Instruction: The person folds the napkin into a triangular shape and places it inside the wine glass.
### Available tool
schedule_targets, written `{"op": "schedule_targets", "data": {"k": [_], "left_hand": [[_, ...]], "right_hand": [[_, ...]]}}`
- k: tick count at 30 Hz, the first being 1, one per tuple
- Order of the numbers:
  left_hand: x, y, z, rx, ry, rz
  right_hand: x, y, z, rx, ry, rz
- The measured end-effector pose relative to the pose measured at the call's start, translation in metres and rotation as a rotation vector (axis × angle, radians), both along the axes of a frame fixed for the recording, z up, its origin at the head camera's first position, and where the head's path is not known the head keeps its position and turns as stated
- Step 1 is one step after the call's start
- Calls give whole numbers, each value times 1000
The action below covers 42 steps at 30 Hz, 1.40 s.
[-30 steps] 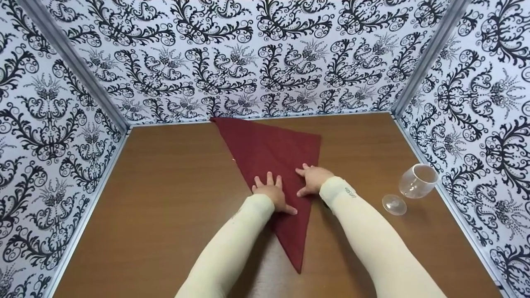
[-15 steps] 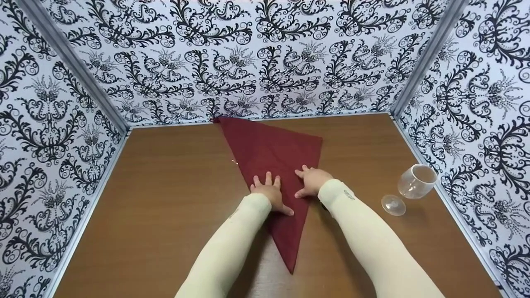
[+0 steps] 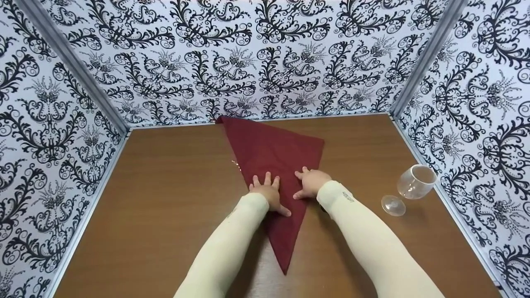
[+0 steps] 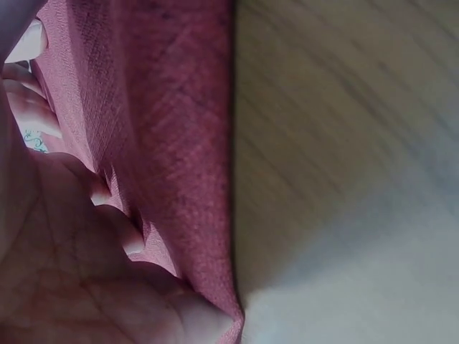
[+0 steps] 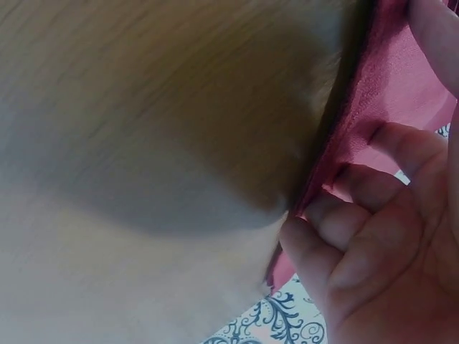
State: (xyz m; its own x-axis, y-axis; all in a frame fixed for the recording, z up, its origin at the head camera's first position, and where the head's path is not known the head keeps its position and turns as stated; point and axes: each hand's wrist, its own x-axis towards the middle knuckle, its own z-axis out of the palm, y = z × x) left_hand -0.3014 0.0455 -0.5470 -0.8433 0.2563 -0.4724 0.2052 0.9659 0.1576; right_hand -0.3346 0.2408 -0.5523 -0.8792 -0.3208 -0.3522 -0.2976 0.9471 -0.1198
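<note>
A dark red cloth napkin [image 3: 269,145], folded to a long pointed shape, lies on the wooden table, its narrow tip toward the person. My left hand [image 3: 267,194] presses on its left side with fingers spread; in the left wrist view the fingertips rest on the red fabric [image 4: 172,129]. On the right edge, my right hand [image 3: 313,182] rests with fingers spread and thumb on the cloth. The right wrist view has the fingertips touching the red edge [image 5: 344,136]. At the far end, the napkin's upper left corner is turned up by the wall.
A clear stemmed wine glass [image 3: 416,182] stands at the right of the wooden table [image 3: 165,198]. Patterned black-and-white panels [image 3: 265,62] wall in the back and both sides. A small pale thread [image 3: 236,164] lies by the napkin's left edge.
The napkin's near tip has swung left and its far end has shifted slightly right. Both hands have moved slightly left while staying on the cloth.
</note>
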Motion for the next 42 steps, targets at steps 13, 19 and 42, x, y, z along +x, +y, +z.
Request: {"op": "schedule_targets", "data": {"k": [13, 19, 42], "left_hand": [[-2, -2, 4, -8, 1, -22], [-13, -6, -5, -5, 0, -40], [-5, -18, 24, -74, -7, -88]], "right_hand": [[-18, -6, 4, -100, -52, 0], [-18, -3, -1, -124, -66, -9], [-6, -5, 19, -49, 32, 10]]}}
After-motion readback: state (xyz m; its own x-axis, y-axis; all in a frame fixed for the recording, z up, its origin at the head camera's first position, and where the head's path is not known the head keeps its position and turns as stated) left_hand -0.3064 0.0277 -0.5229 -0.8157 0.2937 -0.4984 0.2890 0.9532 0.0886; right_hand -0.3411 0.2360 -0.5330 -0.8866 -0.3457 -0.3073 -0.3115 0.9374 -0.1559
